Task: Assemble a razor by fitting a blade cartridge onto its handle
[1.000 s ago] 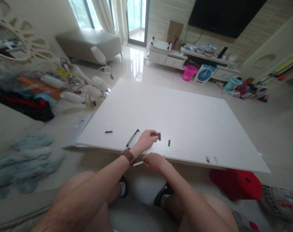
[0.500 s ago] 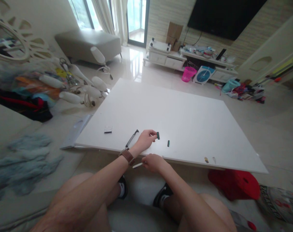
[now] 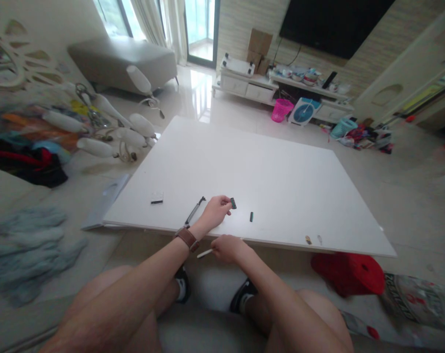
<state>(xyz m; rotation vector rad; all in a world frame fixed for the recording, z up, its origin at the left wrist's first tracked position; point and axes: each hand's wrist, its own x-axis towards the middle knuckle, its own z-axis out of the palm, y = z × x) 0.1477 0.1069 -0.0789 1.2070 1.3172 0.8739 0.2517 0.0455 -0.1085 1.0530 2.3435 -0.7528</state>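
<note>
My left hand [image 3: 215,212], with a brown watch strap at its wrist, is above the white tabletop [image 3: 266,171]. Its fingertips pinch a small dark green and black razor cartridge [image 3: 233,203]. Closer to me, at the table's near edge, my right hand [image 3: 228,248] is closed around a slim white stick [image 3: 205,253]; its fingers cover the far end. A second razor cartridge [image 3: 251,216] lies on the table, to the right of my left hand. On the left side rests a grey razor handle [image 3: 195,210], lying slanted, partly behind my left wrist.
A small clear case [image 3: 157,198] with a black strip lies on the table's left part. Two small items, one of them a brownish-gold piece [image 3: 308,239], are near the right front edge. A red roll [image 3: 349,274] sits on the floor at the right, a white lamp [image 3: 127,135] at the left.
The whole view has shifted slightly. The cartridge in my left fingers is now tilted a little, where it stood more upright before. My right hand keeps its hold on the stick.
</note>
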